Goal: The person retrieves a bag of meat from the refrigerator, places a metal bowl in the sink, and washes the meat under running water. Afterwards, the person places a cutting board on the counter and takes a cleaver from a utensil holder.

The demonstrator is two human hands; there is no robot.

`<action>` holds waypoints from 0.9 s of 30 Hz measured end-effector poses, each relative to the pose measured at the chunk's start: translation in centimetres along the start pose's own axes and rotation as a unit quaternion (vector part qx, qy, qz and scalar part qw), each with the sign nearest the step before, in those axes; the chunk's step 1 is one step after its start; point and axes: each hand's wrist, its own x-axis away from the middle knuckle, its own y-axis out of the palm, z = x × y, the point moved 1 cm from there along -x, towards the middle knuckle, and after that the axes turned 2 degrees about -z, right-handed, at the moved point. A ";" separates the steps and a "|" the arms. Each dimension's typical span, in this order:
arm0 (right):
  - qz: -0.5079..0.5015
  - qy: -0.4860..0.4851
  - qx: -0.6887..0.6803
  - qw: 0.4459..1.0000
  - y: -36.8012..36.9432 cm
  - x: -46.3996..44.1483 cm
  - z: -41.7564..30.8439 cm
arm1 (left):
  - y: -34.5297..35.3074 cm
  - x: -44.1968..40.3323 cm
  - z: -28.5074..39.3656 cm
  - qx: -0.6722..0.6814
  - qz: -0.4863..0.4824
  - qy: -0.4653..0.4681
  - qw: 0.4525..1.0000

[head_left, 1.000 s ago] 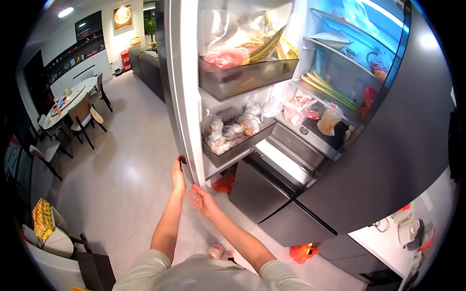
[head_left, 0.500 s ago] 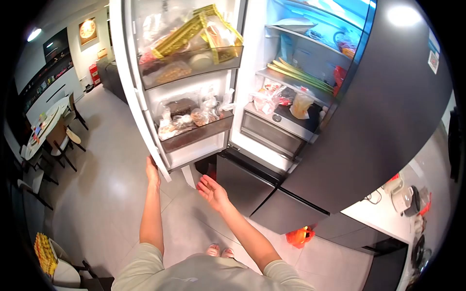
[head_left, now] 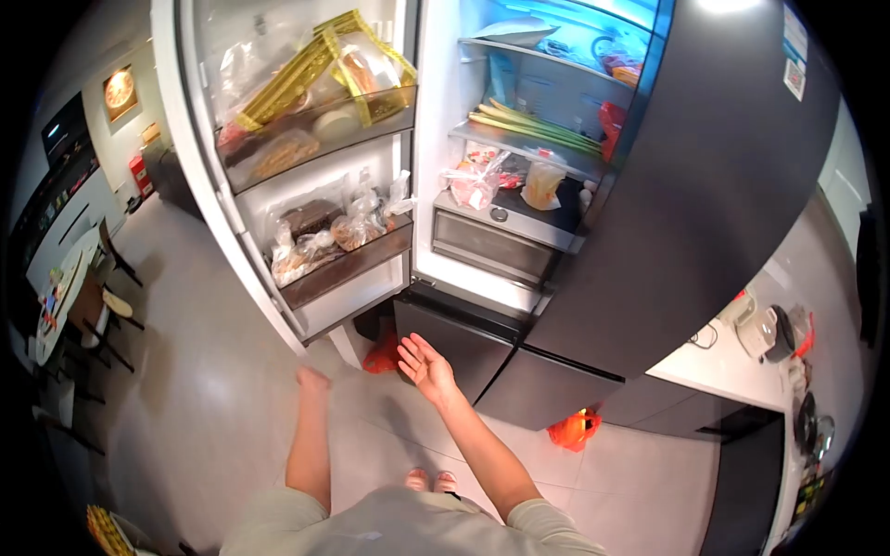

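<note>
The left fridge door [head_left: 248, 269] is swung wide, its bins holding bagged food. Just below its lower corner is my left hand [head_left: 313, 378], apart from the door, its fingers smeared by motion. My right hand [head_left: 426, 368] is palm up with fingers spread and holds nothing, in front of the closed lower drawer [head_left: 454, 345]. Inside the fridge, long green-white stalks [head_left: 533, 128] lie on a shelf. Beneath them are a knotted clear bag [head_left: 476, 185] and a pouch with yellowish contents [head_left: 543, 181].
A red bag [head_left: 380, 356] is on the floor behind my right hand. Another orange-red bag [head_left: 575, 429] sits by the fridge's base. At right, a white counter [head_left: 714, 357] carries kitchenware. A dining table [head_left: 69, 287] with chairs stands far left.
My left hand has come off the door's edge and moved down and slightly right. My right hand stays spread, slightly further right in view. The camera view has shifted, moving the fridge leftward.
</note>
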 end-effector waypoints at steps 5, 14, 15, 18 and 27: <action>0.030 -0.092 -0.061 0.993 -3.0 2.2 -3.2 | 6.7 11.6 -10.8 -0.170 -0.193 -0.067 0.964; 0.205 -0.403 -0.080 0.888 -12.4 23.1 -11.5 | 18.7 30.2 -23.7 -0.321 -0.562 -0.171 0.743; 0.219 -0.434 -0.086 0.870 -13.1 26.3 -11.7 | 18.8 32.1 -26.0 -0.330 -0.580 -0.193 0.720; 0.265 -0.517 -0.090 0.809 -14.0 36.2 -11.3 | 18.0 38.7 -32.6 -0.359 -0.625 -0.259 0.643; 0.377 -0.682 -0.129 0.613 -14.7 64.4 -0.4 | 3.8 58.5 -50.8 -0.411 -0.672 -0.433 0.439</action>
